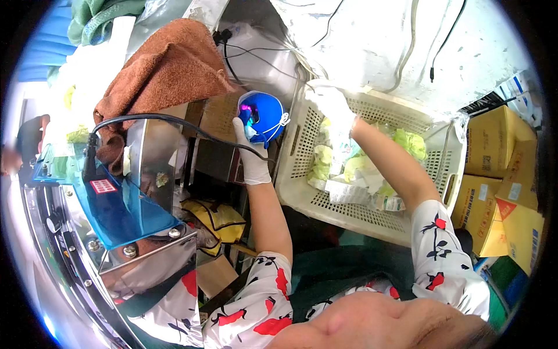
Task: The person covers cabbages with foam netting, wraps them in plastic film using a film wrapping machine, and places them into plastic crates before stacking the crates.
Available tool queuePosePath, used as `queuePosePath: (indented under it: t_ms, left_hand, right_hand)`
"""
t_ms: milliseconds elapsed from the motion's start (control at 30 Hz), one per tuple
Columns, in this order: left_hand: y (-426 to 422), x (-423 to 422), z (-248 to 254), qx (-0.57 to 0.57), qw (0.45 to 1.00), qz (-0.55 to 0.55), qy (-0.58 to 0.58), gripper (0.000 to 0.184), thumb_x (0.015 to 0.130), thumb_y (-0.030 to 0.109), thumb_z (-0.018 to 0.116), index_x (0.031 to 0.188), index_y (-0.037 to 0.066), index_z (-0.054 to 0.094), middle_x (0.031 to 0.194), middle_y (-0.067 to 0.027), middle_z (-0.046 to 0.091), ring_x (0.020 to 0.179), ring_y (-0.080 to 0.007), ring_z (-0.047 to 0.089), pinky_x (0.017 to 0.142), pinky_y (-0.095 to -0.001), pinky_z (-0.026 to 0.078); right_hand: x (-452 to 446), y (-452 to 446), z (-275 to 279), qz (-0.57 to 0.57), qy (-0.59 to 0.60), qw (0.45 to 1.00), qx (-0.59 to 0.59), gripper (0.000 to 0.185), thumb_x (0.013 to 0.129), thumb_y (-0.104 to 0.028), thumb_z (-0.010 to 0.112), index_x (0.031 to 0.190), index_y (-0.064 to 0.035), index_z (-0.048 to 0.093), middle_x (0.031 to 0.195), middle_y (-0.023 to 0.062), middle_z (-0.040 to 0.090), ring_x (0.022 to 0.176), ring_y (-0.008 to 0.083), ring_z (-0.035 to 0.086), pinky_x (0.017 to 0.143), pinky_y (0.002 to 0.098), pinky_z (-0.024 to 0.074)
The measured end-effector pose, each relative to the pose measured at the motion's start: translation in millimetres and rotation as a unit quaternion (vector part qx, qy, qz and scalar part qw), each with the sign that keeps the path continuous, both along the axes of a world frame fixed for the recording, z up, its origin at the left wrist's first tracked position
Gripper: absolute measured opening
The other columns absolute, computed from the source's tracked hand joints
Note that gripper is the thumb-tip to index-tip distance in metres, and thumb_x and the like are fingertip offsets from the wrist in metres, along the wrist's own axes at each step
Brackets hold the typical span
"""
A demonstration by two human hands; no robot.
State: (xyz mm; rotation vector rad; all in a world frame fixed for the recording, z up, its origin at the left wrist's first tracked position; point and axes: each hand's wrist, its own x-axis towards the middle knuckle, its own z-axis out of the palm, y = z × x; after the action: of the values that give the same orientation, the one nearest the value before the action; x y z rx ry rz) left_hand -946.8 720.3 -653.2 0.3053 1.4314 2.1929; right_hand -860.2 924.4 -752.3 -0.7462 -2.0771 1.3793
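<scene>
A scuffed pale wall (488,46) with dangling cables rises behind a plastic basket (349,218) of wrappers and leafy scraps (410,142). The left forearm extends forward, its white-gloved hand (253,160) upright, grip closed around the side of a blue rounded item (268,113) just beside the basket's left rim. The right arm slants across the basket, its gloved hand (334,106) at the far left corner; its finger opening cannot be told.

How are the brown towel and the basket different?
The towel is brown, but the basket is creamy white. The towel is soft and folded; the basket is stiff and full of little holes. The towel lies draped, while the basket holds green leaves. Both look big next to the hands.
</scene>
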Motion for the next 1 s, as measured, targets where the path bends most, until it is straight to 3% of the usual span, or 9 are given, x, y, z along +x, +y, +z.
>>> queuePosePath:
  t_ms: [67, 200, 400, 433, 533, 567, 667, 800, 1000]
  left_hand:
    - [6.3, -1.0, -2.0, 0.001, 1.000, -0.023, -0.006, 0.077, 0.094, 0.067, 0.050, 0.142, 0.007, 0.046, 0.138, -0.0145, 0.054, 0.124, -0.0290, 0.056, 0.105, -0.0448, 0.048]
    - [13.6, -3.6, -5.8, 0.002, 0.999, -0.043, -0.017, 0.076, 0.094, 0.066, 0.050, 0.141, 0.006, 0.048, 0.137, -0.0149, 0.056, 0.122, -0.0290, 0.057, 0.104, -0.0458, 0.049]
    - [16.8, -4.7, -7.3, 0.025, 0.997, -0.067, -0.039, 0.078, 0.095, 0.067, 0.048, 0.142, 0.005, 0.047, 0.135, -0.0152, 0.057, 0.121, -0.0282, 0.059, 0.104, -0.0456, 0.049]
    - [17.2, -4.3, -5.9, 0.029, 0.995, -0.084, -0.032, 0.077, 0.095, 0.066, 0.047, 0.142, 0.005, 0.047, 0.135, -0.0150, 0.058, 0.121, -0.0280, 0.059, 0.104, -0.0452, 0.049]
    - [18.1, -4.5, -3.4, 0.033, 0.992, -0.122, -0.017, 0.076, 0.097, 0.066, 0.045, 0.142, 0.004, 0.047, 0.135, -0.0146, 0.058, 0.122, -0.0274, 0.059, 0.105, -0.0440, 0.048]
    - [18.3, -5.1, -4.0, 0.030, 0.991, -0.126, -0.016, 0.076, 0.097, 0.065, 0.044, 0.142, 0.004, 0.047, 0.136, -0.0146, 0.058, 0.122, -0.0273, 0.058, 0.105, -0.0436, 0.047]
    - [19.0, -5.6, -5.9, 0.021, 0.991, -0.131, -0.014, 0.076, 0.098, 0.065, 0.042, 0.143, 0.003, 0.047, 0.137, -0.0144, 0.058, 0.124, -0.0271, 0.058, 0.107, -0.0432, 0.046]
    - [21.1, -2.9, -2.3, 0.023, 0.992, -0.125, -0.011, 0.072, 0.100, 0.061, 0.041, 0.142, 0.003, 0.048, 0.139, -0.0137, 0.057, 0.126, -0.0276, 0.056, 0.109, -0.0438, 0.043]
    - [23.0, 5.2, 9.6, 0.035, 0.992, -0.119, -0.011, 0.070, 0.100, 0.060, 0.042, 0.140, 0.003, 0.050, 0.137, -0.0142, 0.058, 0.125, -0.0273, 0.057, 0.108, -0.0437, 0.044]
  right_hand:
    - [32.2, 4.4, 42.5, 0.160, -0.095, 0.981, 0.057, 0.029, 0.092, -0.034, 0.064, 0.089, -0.0066, 0.073, 0.089, 0.0140, 0.071, 0.085, 0.0312, 0.068, 0.080, 0.0405, 0.0516]
    - [54.6, 10.7, 57.6, 0.225, 0.056, 0.966, 0.112, 0.025, 0.094, -0.026, 0.060, 0.098, -0.0056, 0.074, 0.092, 0.0117, 0.071, 0.080, 0.0251, 0.067, 0.074, 0.0350, 0.0534]
    - [66.8, 25.2, 142.1, 0.365, 0.191, 0.883, -0.224, 0.026, 0.095, -0.009, 0.056, 0.116, 0.0020, 0.068, 0.106, 0.0095, 0.069, 0.085, 0.0129, 0.067, 0.073, 0.0278, 0.0563]
    - [56.0, 20.8, 135.2, 0.358, 0.283, 0.885, -0.094, 0.026, 0.095, -0.004, 0.056, 0.117, 0.0049, 0.065, 0.103, 0.0117, 0.069, 0.088, 0.0147, 0.068, 0.079, 0.0279, 0.0573]
    - [52.3, -2.5, 153.1, 0.357, 0.259, 0.851, -0.286, 0.025, 0.095, -0.005, 0.057, 0.116, 0.0064, 0.065, 0.104, 0.0135, 0.069, 0.090, 0.0160, 0.069, 0.083, 0.0274, 0.0574]
    - [49.0, -7.5, 149.6, 0.351, 0.261, 0.864, -0.249, 0.024, 0.094, -0.005, 0.059, 0.113, 0.0075, 0.065, 0.102, 0.0140, 0.070, 0.091, 0.0167, 0.070, 0.082, 0.0272, 0.0573]
    - [45.7, -20.2, 146.5, 0.315, 0.232, 0.851, -0.349, 0.024, 0.093, -0.005, 0.062, 0.114, 0.0074, 0.065, 0.101, 0.0134, 0.071, 0.089, 0.0153, 0.070, 0.081, 0.0269, 0.0572]
    - [40.1, -38.3, 146.2, 0.202, 0.175, 0.944, -0.192, 0.019, 0.089, -0.009, 0.071, 0.104, 0.0023, 0.074, 0.093, 0.0069, 0.073, 0.086, 0.0121, 0.069, 0.077, 0.0255, 0.0560]
    - [37.9, -52.6, 139.7, 0.134, 0.238, 0.956, -0.107, 0.019, 0.084, -0.008, 0.077, 0.102, -0.0010, 0.076, 0.095, 0.0065, 0.073, 0.087, 0.0115, 0.069, 0.081, 0.0261, 0.0567]
